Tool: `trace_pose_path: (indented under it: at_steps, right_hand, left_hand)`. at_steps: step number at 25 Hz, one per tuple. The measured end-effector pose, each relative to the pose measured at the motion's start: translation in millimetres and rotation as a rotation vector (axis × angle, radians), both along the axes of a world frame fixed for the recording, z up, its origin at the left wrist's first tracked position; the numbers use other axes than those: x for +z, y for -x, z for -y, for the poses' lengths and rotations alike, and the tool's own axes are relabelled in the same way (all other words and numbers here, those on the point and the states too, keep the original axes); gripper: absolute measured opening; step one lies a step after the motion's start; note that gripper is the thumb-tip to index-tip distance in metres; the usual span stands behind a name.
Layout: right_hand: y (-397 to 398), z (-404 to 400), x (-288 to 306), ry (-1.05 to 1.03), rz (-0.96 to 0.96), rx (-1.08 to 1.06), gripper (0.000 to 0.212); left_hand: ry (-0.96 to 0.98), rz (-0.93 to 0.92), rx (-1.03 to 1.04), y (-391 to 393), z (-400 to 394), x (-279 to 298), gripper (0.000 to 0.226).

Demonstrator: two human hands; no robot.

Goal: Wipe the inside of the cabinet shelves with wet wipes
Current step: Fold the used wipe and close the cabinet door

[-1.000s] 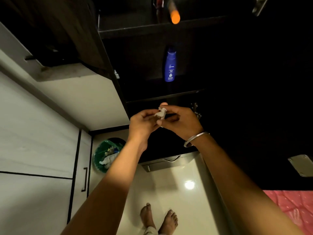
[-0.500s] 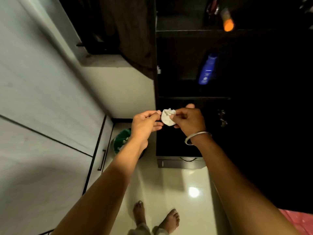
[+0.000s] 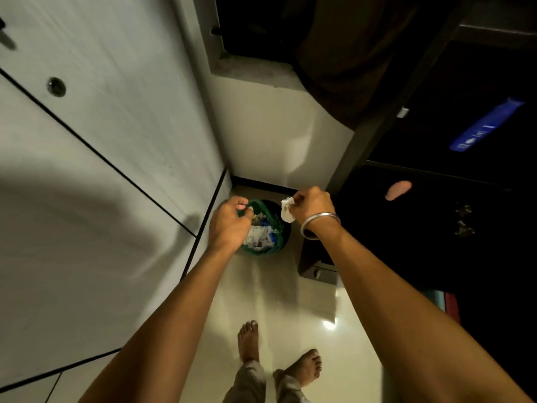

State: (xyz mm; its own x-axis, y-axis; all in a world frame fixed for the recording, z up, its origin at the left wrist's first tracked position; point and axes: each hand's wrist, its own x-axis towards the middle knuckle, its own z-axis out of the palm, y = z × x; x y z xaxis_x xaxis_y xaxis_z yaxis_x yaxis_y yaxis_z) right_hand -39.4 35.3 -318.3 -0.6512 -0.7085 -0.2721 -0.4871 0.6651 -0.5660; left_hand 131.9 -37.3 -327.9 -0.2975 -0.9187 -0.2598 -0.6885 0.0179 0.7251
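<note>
My right hand [image 3: 312, 205], with a metal bangle on the wrist, is shut on a crumpled white wet wipe [image 3: 287, 212] and holds it above the green bin [image 3: 277, 242]. My left hand [image 3: 229, 225] hovers over the bin's left rim with its fingers curled and nothing visible in it. The bin stands on the floor in the corner and holds white and blue scraps. The dark cabinet [image 3: 436, 175] with its shelves fills the right side, its inside mostly black. A blurred blue bottle [image 3: 485, 126] is on one shelf.
White wardrobe panels [image 3: 101, 170] line the left. The glossy light floor [image 3: 290, 301] runs between them and the cabinet, with my bare feet [image 3: 250, 341] on it. A grey drawer [image 3: 319, 273] sticks out at the cabinet's base. An open dark door [image 3: 348, 68] hangs at upper middle.
My view has swung left and down from the cabinet shelves to the bin. Both hands moved down over the bin; the left hand has let go of the wipe, which stays in my right.
</note>
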Motion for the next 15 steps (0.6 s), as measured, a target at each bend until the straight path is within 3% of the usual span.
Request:
trace_pose_path:
  at_steps: [4,9,15]
  right_hand:
    - [-7.6,38.6,-0.7,0.019,0.000,-0.065,0.027]
    - [-5.1,37.8,18.2,0.090,-0.081,-0.102,0.010]
    - [5.2,-15.1,71.4,0.156,-0.135,-0.155,0.011]
  left_hand:
    - [-0.012,-0.005,0.029,-24.5,29.0,-11.1,0.019]
    - [-0.017,-0.036,-0.007,-34.6,51.4,-9.8,0.017]
    - [0.070,-0.117,-0.091,-10.8,52.6,28.8,0.018]
